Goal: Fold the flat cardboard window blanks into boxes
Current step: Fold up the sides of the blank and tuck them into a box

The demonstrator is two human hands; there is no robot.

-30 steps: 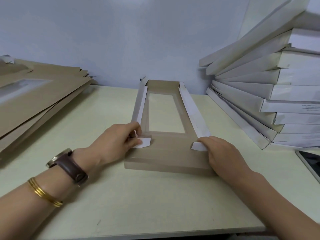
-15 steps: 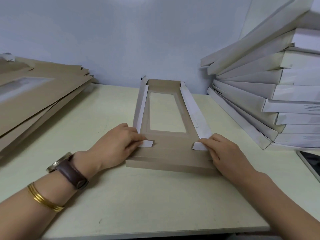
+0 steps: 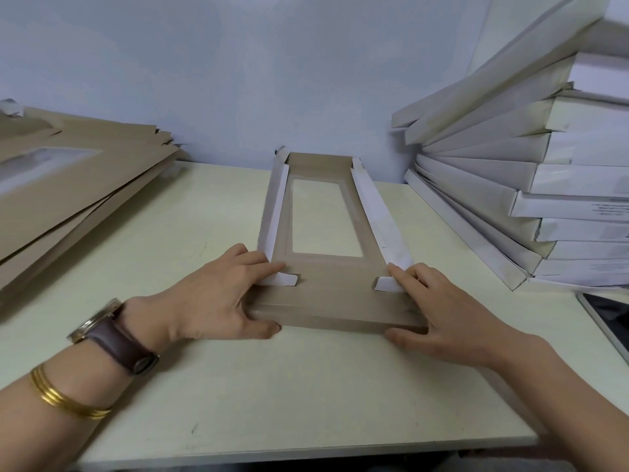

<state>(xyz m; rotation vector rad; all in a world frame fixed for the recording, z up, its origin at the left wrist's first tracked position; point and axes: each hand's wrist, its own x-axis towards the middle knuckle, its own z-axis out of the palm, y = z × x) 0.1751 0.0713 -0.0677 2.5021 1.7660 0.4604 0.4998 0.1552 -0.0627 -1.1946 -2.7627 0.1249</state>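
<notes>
on the tabletop point(image 3: 272, 403) the window blank point(image 3: 323, 270) lies centred, its white corner tabs point(image 3: 286, 280) now pressed inward under the left hand point(image 3: 218, 298) and right hand point(image 3: 439, 315), each grip open with straightish fingers, and both thumbs have dropped to the near flap point(image 3: 333, 315), so raising that end wall looks next.

No legible text, faint print on stacked white boxes point(image 3: 578, 209) — too blurred to read

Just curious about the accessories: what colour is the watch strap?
Dark brown; the watch strap shows best in the head view.
</notes>
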